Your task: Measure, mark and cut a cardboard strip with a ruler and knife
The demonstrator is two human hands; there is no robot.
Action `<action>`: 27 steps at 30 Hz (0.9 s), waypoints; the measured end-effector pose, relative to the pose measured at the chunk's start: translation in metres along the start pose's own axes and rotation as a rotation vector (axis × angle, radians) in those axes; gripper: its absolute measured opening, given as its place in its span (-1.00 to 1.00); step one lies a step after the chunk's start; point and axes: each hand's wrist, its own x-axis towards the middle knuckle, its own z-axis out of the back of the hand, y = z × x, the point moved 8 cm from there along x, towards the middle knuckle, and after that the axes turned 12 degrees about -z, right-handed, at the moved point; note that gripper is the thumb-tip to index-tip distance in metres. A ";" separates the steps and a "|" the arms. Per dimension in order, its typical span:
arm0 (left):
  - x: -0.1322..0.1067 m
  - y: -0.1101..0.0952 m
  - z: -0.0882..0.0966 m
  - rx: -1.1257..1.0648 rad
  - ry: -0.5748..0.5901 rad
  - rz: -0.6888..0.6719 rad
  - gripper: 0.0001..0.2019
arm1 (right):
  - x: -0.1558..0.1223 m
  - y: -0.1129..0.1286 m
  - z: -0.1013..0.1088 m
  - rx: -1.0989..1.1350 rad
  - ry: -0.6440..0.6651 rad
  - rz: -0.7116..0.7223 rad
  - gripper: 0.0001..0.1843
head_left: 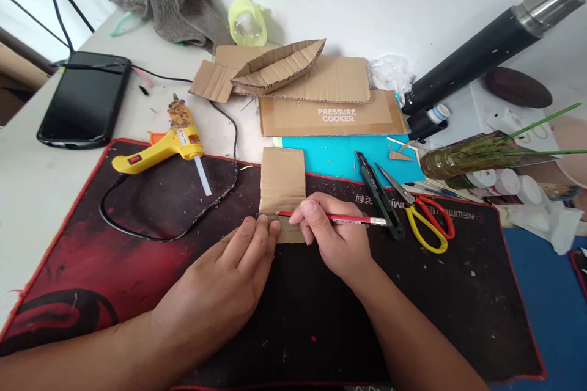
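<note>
A small rectangular piece of brown cardboard [282, 177] lies on the black desk mat. Across its lower part runs a thin dark strip that looks like a ruler [285, 220]. My left hand [236, 269] presses the strip's left end onto the cardboard, its fingers held together. Pinched in my right hand [334, 238] is a red pencil [353, 219], almost level, with its tip pointing left at the strip's upper edge near my left fingertips. My right hand covers part of the strip and the cardboard's right edge.
A yellow glue gun [160, 149] with its cord lies left, near a black phone [85, 99]. To the right are a green utility knife [380, 195] and scissors [424, 220]. Cardboard pieces [337, 115] and a blue sheet [316, 156] lie behind; a dark flask [477, 49] leans back right.
</note>
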 end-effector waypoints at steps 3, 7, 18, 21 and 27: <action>0.001 0.001 0.001 0.001 0.000 0.000 -0.50 | 0.000 0.000 -0.001 -0.016 0.010 -0.006 -0.56; 0.001 0.002 0.002 0.006 -0.013 0.005 -0.52 | 0.000 0.000 -0.002 -0.023 0.012 -0.007 -0.56; 0.001 0.000 0.002 0.018 -0.007 0.008 -0.53 | -0.001 0.004 -0.004 -0.147 0.010 0.036 -0.57; 0.002 0.000 0.001 0.030 0.000 0.004 -0.53 | -0.003 0.005 -0.005 -0.188 0.017 0.044 -0.58; 0.002 -0.002 0.001 0.042 0.004 -0.009 -0.53 | -0.006 0.004 0.000 -0.186 0.012 0.042 -0.58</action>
